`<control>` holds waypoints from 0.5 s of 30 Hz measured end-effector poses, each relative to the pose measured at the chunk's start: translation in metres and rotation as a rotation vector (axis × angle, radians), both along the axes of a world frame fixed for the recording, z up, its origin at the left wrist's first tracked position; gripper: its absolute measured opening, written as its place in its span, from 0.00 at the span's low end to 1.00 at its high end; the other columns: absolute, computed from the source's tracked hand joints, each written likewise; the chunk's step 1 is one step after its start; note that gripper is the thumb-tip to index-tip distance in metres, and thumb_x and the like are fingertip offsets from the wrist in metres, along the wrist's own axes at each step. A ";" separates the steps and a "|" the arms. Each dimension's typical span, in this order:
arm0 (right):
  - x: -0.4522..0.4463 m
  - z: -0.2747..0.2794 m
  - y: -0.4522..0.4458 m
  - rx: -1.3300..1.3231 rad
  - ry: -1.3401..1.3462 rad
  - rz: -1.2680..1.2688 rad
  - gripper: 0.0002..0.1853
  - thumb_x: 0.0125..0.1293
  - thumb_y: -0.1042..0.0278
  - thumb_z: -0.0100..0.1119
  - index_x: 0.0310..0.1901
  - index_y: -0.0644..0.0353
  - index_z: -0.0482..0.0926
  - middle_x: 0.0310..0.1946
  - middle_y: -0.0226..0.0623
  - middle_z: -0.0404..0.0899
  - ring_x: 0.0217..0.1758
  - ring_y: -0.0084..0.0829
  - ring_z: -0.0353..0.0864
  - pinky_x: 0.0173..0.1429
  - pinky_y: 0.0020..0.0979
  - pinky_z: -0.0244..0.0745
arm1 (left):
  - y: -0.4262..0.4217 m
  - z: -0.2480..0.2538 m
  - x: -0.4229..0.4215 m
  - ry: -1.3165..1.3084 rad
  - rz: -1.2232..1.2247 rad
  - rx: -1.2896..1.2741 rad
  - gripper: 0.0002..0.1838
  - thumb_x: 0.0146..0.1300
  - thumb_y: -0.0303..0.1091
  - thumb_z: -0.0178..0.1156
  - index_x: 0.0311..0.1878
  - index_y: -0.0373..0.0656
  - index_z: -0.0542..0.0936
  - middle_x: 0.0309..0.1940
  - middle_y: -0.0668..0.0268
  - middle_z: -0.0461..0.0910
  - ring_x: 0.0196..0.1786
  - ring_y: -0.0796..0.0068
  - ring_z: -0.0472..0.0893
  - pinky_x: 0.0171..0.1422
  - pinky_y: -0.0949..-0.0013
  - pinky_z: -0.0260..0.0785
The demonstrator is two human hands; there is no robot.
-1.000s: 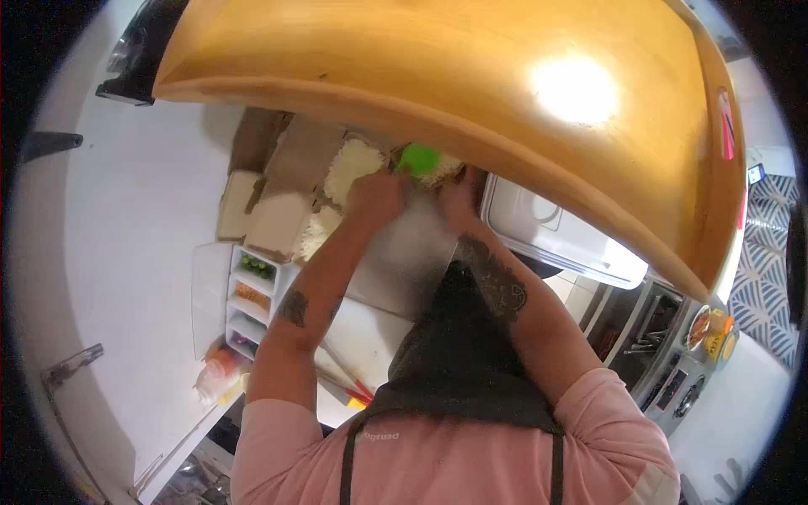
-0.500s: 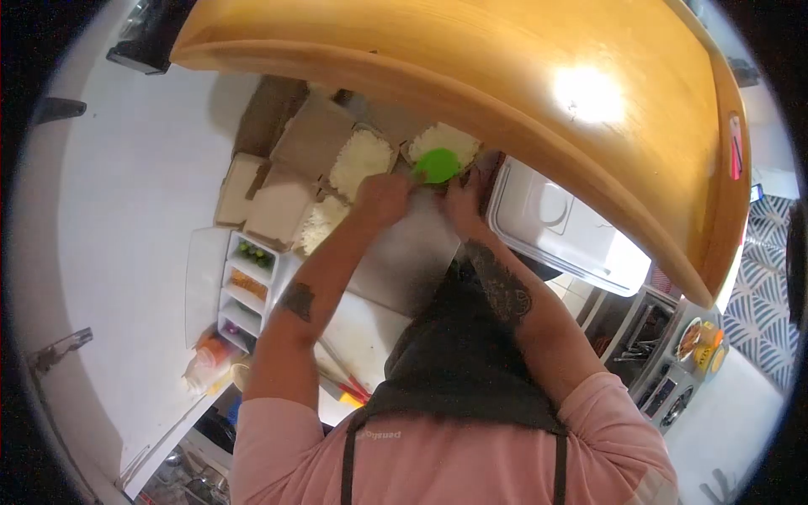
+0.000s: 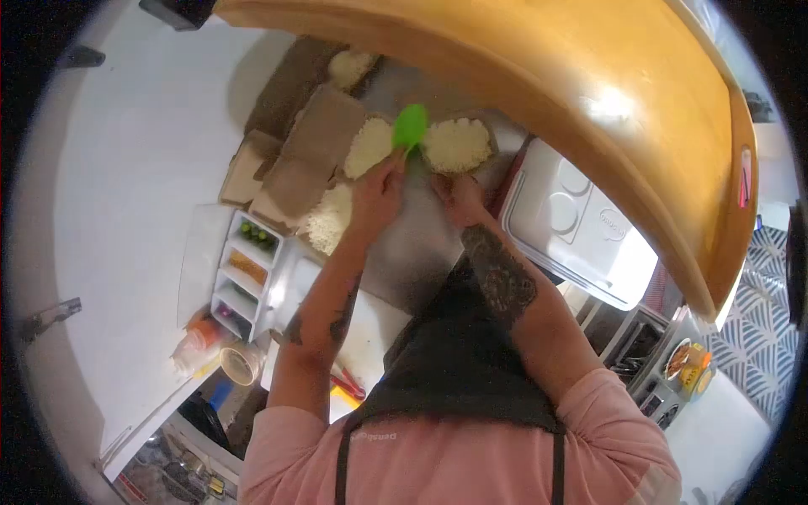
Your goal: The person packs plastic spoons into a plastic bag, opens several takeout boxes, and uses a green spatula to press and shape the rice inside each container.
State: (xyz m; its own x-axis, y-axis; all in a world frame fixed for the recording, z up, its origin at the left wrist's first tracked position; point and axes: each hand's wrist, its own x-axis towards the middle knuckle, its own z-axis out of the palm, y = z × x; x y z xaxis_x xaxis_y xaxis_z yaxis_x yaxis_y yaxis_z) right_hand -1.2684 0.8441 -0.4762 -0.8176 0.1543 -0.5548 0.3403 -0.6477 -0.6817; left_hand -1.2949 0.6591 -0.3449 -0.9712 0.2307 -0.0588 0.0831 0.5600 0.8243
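My left hand (image 3: 377,198) is closed around the handle of a green rice paddle (image 3: 410,126). The paddle's oval blade is raised between two portions of white rice. To its right lies a cardboard takeaway box (image 3: 454,172) filled with rice (image 3: 459,143). At that box's near edge, my right hand (image 3: 459,200) grips the rim, its fingertips partly hidden. Left of the paddle, more rice (image 3: 369,150) fills an open box whose brown lid (image 3: 324,126) is folded back. Another rice portion (image 3: 330,219) sits just beside my left wrist.
A large curved wooden board (image 3: 572,59) overhangs the counter's far right. A white lidded container (image 3: 581,219) stands right of my forearm. On the left are a divided white tray (image 3: 247,269) of toppings, sauce bottles (image 3: 195,345) and a cup (image 3: 241,364). Red-handled tongs (image 3: 349,383) lie near my apron.
My left hand has moved the rice paddle left and away from the right-hand box, uncovering its rice. The camera view has shifted, showing another rice box at the far end.
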 end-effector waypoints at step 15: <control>0.035 -0.001 -0.003 0.202 -0.045 0.093 0.11 0.75 0.69 0.50 0.51 0.66 0.75 0.44 0.40 0.79 0.45 0.35 0.81 0.55 0.35 0.83 | 0.055 -0.102 -0.183 -0.137 0.304 0.286 0.26 0.62 0.43 0.66 0.53 0.31 0.76 0.44 0.48 0.82 0.46 0.54 0.83 0.49 0.54 0.73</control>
